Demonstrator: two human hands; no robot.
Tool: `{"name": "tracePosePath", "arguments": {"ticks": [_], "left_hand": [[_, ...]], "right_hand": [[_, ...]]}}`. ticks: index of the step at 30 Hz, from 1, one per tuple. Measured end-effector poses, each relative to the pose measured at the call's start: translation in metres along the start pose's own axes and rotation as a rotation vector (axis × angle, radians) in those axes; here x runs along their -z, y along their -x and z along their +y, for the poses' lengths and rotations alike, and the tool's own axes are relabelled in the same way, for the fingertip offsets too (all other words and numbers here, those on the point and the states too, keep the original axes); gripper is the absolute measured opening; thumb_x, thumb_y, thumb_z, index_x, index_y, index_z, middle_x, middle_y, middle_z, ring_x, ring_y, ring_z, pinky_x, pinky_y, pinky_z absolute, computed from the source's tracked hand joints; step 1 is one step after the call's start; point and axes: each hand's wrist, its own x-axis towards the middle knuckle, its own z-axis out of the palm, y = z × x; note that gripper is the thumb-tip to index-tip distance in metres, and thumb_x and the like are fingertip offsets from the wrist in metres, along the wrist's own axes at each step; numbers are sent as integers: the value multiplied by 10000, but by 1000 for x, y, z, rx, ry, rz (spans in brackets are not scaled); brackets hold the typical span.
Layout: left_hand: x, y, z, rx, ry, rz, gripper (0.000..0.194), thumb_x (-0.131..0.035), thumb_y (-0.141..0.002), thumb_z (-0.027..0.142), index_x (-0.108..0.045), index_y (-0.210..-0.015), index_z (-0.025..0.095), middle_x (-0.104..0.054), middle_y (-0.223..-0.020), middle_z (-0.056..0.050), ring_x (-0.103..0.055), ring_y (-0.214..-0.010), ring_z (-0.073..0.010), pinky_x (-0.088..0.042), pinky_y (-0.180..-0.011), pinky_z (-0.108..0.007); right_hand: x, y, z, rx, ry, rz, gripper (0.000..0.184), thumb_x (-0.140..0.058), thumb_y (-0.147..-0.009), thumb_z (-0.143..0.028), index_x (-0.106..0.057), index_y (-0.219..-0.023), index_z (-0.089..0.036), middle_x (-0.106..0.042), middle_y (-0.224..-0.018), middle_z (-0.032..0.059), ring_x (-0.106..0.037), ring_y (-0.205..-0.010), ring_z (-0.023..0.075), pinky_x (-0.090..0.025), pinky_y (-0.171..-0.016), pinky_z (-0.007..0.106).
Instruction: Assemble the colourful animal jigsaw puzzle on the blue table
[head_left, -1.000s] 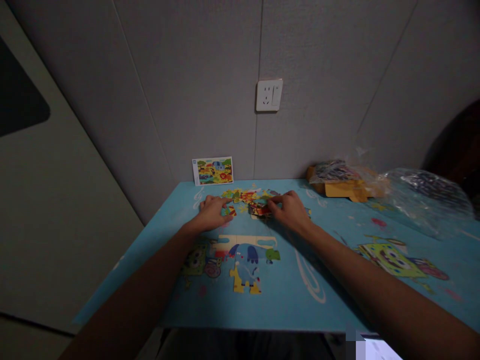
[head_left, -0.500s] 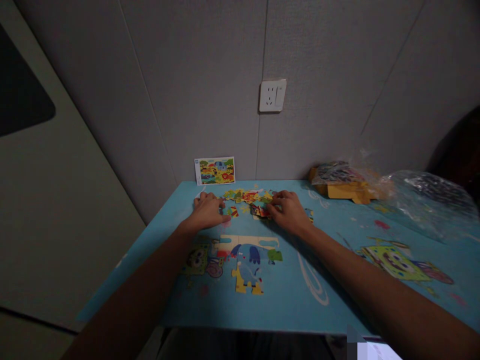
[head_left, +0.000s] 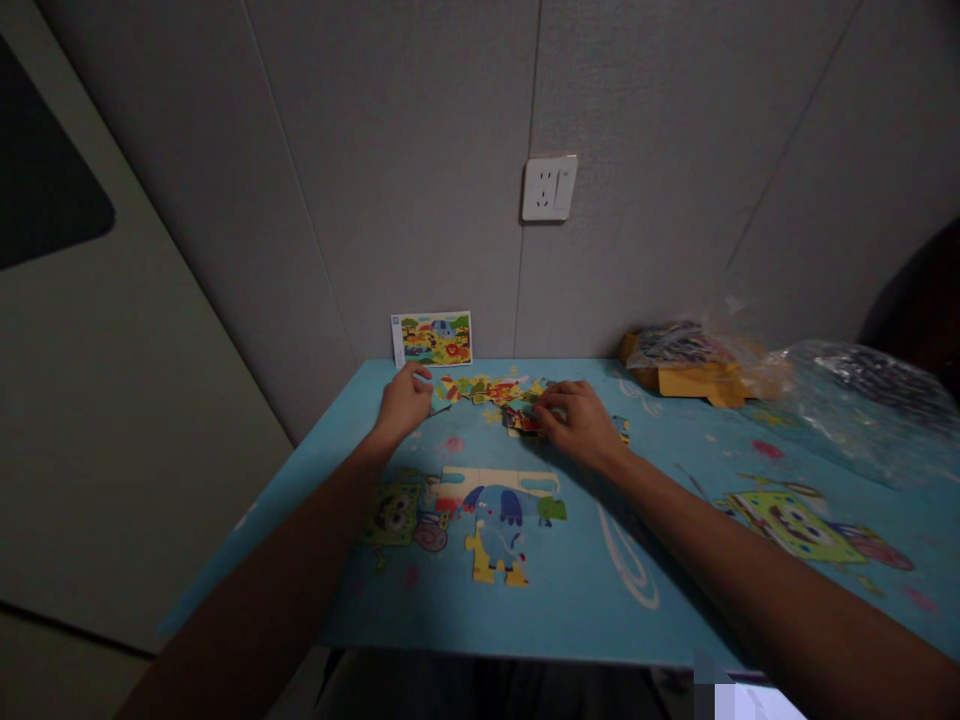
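My left hand [head_left: 405, 402] is raised a little at the left end of the loose jigsaw pieces, with its fingers curled. A thin, dark puzzle piece [head_left: 441, 409], seen nearly edge-on, sticks out by its thumb. My right hand [head_left: 576, 420] pinches at a small stack of puzzle pieces [head_left: 521, 421]; its fingertips partly hide them. Behind both hands lies a row of loose, colourful pieces [head_left: 495, 389]. Closer to me, a joined section of puzzle [head_left: 499, 520] shows a blue elephant and a pale strip on top.
A picture card [head_left: 433, 338] leans against the wall at the back left. An orange box [head_left: 697, 380] and clear plastic bags [head_left: 855, 400] lie at the back right. The blue table cover [head_left: 555, 620] carries printed cartoon figures. A wall socket [head_left: 550, 188] is above.
My left hand has moved back and left, off the table surface. A red-and-yellow striped piece now lies farther back, at the row's left end. My right hand has hardly moved.
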Motion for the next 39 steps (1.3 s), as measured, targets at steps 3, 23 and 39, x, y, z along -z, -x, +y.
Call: {"name": "tracePosePath", "arguments": {"ticks": [3,23,39], "left_hand": [[4,-5,-11,126,-58,53,270,-481,-818,188,-636,-1035,228,-711,-964,-80,-664,-907,-269,-478,-756,-369],[-24,5,-5,20,-272,-94,643,-550,-761,614,-620,-1225,175,-524,-1265,-208,-462,-1228,-387,-374,-1003,-488],[-18,-1,0,6,147,-48,395,-661,-686,591,-744,-785,218,-721,-845,-50,-620,-959,-279,-449,-822,-342]], "right_hand": [[0,0,0,-13,9,-13,248,-525,-863,-217,-748,-767,-166,-668,-866,110,-541,-857,234,-371,-845,408],[-2,-1,1,-22,33,-61,253,-516,-861,-208,-718,-715,-167,-660,-826,93,-552,-883,226,-356,-833,382],[-3,-1,0,-50,32,-55,244,-522,-853,-211,-740,-750,-174,-652,-814,89,-553,-856,228,-375,-814,381]]}}
